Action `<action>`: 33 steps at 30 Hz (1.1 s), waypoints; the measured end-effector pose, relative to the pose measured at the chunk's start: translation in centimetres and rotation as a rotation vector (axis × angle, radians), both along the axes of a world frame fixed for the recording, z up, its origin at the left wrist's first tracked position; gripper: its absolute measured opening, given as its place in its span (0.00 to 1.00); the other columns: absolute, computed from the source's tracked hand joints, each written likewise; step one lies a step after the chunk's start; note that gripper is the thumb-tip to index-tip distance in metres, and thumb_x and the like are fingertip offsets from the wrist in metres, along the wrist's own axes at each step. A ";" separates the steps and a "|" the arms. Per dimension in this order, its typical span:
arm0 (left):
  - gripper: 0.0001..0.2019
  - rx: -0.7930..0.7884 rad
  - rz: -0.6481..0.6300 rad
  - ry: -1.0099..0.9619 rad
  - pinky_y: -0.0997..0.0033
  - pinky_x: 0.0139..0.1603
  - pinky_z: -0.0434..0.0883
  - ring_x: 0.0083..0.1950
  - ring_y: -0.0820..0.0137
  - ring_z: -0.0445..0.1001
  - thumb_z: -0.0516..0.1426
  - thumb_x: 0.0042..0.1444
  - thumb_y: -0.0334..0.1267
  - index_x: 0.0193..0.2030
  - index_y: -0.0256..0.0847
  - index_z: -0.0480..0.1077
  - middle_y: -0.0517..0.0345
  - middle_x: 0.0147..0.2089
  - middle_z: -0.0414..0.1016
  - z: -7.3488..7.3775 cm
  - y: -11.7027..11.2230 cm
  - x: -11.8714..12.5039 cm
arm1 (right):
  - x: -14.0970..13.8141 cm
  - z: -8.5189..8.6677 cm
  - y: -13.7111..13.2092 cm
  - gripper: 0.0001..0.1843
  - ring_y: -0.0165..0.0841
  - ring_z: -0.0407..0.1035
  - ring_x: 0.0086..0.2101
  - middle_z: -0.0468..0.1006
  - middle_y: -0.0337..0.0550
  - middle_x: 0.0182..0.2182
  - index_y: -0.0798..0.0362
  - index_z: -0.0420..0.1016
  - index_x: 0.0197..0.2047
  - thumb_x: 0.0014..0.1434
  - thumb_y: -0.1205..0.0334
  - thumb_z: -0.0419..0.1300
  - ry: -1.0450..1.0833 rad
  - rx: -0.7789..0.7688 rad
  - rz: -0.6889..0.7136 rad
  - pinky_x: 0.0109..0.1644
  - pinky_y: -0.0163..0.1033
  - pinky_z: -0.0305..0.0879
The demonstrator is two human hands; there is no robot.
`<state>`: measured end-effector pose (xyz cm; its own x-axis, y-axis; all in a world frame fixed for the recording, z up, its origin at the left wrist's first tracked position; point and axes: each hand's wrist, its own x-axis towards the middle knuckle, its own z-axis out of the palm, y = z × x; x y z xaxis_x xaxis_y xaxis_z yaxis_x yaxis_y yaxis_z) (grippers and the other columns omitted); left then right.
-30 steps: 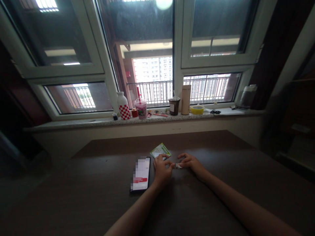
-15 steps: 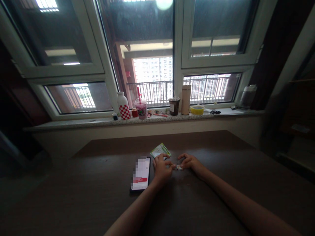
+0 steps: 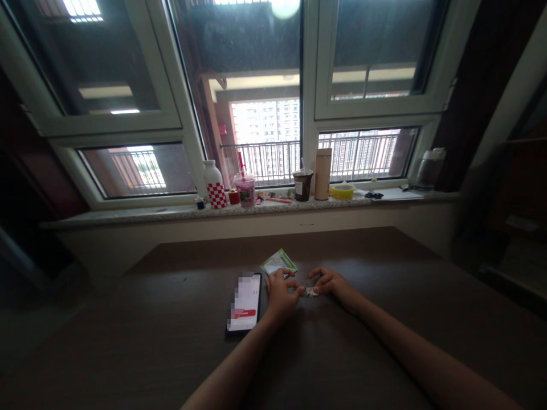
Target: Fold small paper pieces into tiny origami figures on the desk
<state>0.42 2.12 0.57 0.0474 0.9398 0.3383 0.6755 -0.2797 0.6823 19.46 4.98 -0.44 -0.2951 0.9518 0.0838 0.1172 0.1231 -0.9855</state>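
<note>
Between my two hands, just above or on the brown table (image 3: 171,364), is a small light piece with coloured marks (image 3: 310,292), perhaps paper; its exact kind is too small to make out. My left hand (image 3: 282,293) pinches its left end between thumb and finger, the other fingers bent. At the right end, my right hand (image 3: 331,285) holds it in the same way, index finger arched above. Beyond my left hand lies a green and white packet or card (image 3: 280,262), partly covered by the fingers. A phone (image 3: 244,304) with a lit screen lies left of that hand.
Along the windowsill (image 3: 171,213) behind the table stand a checkered white bottle (image 3: 215,185), a pink drink cup (image 3: 245,191), a dark drink cup (image 3: 302,185) and a tan flask (image 3: 323,173). Yellow tape (image 3: 342,192) and black scissors (image 3: 374,195) lie farther right.
Both hands stay in nearly the same place. The small piece between them looks slightly turned, with more coloured marks showing.
</note>
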 end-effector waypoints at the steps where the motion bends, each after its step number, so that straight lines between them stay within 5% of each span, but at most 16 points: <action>1: 0.05 0.002 0.006 -0.008 0.43 0.65 0.52 0.56 0.56 0.64 0.64 0.48 0.36 0.23 0.44 0.77 0.53 0.49 0.73 0.0 0.0 0.0 | 0.0 0.0 0.0 0.10 0.36 0.67 0.36 0.75 0.46 0.42 0.54 0.80 0.20 0.36 0.55 0.69 0.004 0.004 -0.004 0.44 0.42 0.61; 12: 0.06 0.003 0.073 -0.104 0.51 0.60 0.59 0.54 0.57 0.65 0.63 0.50 0.39 0.25 0.43 0.78 0.52 0.48 0.73 -0.6 0.1 0.1 | -0.1 -0.5 0.2 0.13 0.36 0.67 0.37 0.74 0.46 0.43 0.54 0.80 0.21 0.37 0.52 0.70 0.048 0.015 -0.039 0.47 0.42 0.61; 19: 0.05 0.000 0.000 -0.014 0.45 0.66 0.50 0.57 0.57 0.63 0.63 0.48 0.37 0.23 0.44 0.77 0.54 0.49 0.72 -0.1 -0.1 -0.1 | -0.1 -0.2 0.0 0.08 0.32 0.67 0.32 0.75 0.44 0.41 0.54 0.79 0.20 0.35 0.59 0.69 0.061 -0.045 0.002 0.42 0.40 0.62; 33: 0.06 0.020 0.075 -0.063 0.50 0.62 0.56 0.55 0.57 0.65 0.62 0.50 0.40 0.25 0.44 0.78 0.53 0.49 0.72 -0.1 -0.4 0.1 | 0.1 -0.4 0.1 0.11 0.39 0.68 0.41 0.75 0.47 0.44 0.53 0.82 0.23 0.40 0.54 0.69 0.008 0.058 -0.019 0.49 0.43 0.63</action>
<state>0.56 1.70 0.44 -0.0451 0.9330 0.3570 0.6512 -0.2436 0.7188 19.59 5.13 -0.87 -0.2761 0.9508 0.1409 0.1120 0.1775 -0.9777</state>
